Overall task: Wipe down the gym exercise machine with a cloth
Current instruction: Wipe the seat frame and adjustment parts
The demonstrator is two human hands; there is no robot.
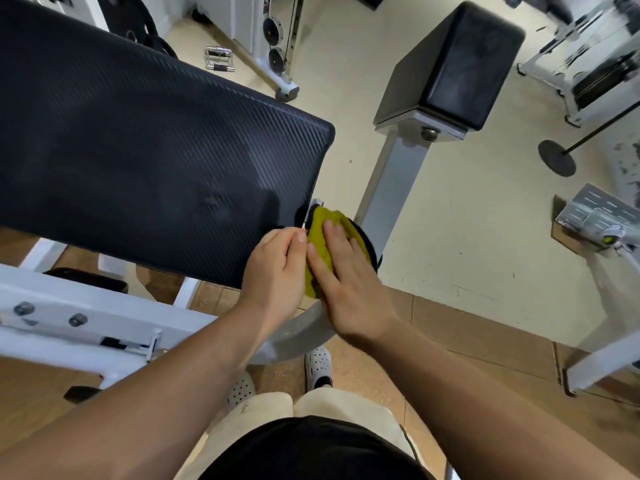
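There were two hands, the left hand [277, 268] and the right hand [349, 282], with one cloth [322, 237] under the right. Two black pads showed: a large pad [138, 150] left of the hands and a small pad [460, 57] beyond them. Two shoes [242, 389] [318, 365] stood below the hands, two bolts [24, 309] [78, 319] lay to the left, and one handle [219, 58] lay well beyond.

Illumination is bright, even and indoor, arriving from overhead. The textured black pad [138, 133] carries a soft pale sheen. Shadows on the cream floor [467, 237] are faint. Wide-angle distortion bends straight lines toward the frame edges. The white machine frame [588, 64] at upper right is smeared by motion blur; the centre is reasonably sharp.
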